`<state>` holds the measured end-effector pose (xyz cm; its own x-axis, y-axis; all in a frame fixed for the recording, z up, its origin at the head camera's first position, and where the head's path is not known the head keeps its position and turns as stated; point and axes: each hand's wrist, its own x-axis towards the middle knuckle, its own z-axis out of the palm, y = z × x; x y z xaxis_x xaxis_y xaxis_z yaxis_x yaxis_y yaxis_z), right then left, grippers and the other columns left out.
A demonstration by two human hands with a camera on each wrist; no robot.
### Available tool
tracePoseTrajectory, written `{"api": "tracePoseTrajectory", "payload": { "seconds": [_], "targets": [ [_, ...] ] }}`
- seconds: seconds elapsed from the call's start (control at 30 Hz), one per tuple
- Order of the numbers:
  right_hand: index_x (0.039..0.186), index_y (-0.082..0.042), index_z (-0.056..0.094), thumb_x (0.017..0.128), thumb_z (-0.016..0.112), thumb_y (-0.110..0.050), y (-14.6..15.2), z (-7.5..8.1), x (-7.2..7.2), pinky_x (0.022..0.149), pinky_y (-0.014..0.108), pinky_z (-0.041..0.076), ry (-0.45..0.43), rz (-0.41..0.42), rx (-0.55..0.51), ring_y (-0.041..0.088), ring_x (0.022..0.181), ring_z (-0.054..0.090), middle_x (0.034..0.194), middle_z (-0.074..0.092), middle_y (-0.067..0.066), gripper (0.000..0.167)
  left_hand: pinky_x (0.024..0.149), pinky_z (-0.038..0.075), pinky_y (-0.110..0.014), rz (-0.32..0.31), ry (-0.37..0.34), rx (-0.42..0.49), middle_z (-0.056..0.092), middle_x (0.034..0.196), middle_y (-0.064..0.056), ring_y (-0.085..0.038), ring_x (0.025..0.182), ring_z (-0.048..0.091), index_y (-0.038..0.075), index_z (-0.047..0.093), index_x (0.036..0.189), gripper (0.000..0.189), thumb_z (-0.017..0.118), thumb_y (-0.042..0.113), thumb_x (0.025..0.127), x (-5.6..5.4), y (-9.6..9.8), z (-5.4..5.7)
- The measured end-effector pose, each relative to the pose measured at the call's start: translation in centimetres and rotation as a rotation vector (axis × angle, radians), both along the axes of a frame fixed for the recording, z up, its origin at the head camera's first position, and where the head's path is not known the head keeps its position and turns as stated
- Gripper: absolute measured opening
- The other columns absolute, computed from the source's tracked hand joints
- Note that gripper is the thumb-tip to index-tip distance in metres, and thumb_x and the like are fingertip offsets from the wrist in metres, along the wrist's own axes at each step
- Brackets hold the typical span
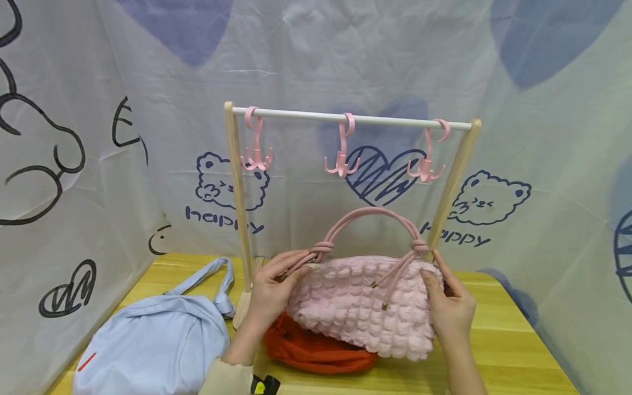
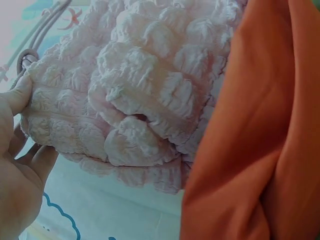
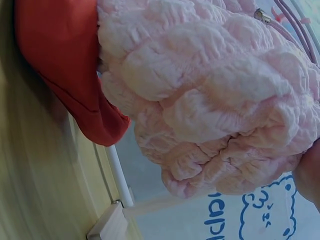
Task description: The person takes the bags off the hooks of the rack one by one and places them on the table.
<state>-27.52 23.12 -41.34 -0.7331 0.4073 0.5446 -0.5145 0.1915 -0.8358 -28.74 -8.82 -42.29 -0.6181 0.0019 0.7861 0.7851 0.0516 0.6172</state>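
Observation:
A puffy pink quilted handbag is held up between both hands, its knotted handle arching upward. My left hand grips the bag's upper left corner by the handle's end; the left wrist view shows the thumb on the near face and fingers behind. At the right end my right hand pinches the side, thumb in front. An orange-red bag lies on the table beneath, partly hidden by the handbag. To the left lies a light blue bag with its strap loop toward the rack.
Behind the handbag stands a wooden rack with a white rail. Several-pronged pink hooks hang from it at the left, middle and right. Printed cloth encloses the yellow wooden table at the back and sides.

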Motion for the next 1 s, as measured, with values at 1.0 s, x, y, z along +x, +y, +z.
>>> {"api": "tracePoseTrajectory", "payload": {
  "seconds": [1.0],
  "targets": [
    [0.137, -0.017, 0.070, 0.095, 0.077, -0.008, 5.0, 3.1, 0.7, 0.072, 0.009, 0.055, -0.166, -0.075, 0.140, -0.004, 0.094, 0.067, 0.126, 0.070, -0.015, 0.043, 0.092, 0.059, -0.028, -0.005, -0.221, 0.033, 0.076, 0.119, -0.006, -0.024, 0.113, 0.070, 0.007, 0.079, 0.120, 0.028, 0.079, 0.008, 0.092, 1.8, 4.7, 2.8]
  ]
}}
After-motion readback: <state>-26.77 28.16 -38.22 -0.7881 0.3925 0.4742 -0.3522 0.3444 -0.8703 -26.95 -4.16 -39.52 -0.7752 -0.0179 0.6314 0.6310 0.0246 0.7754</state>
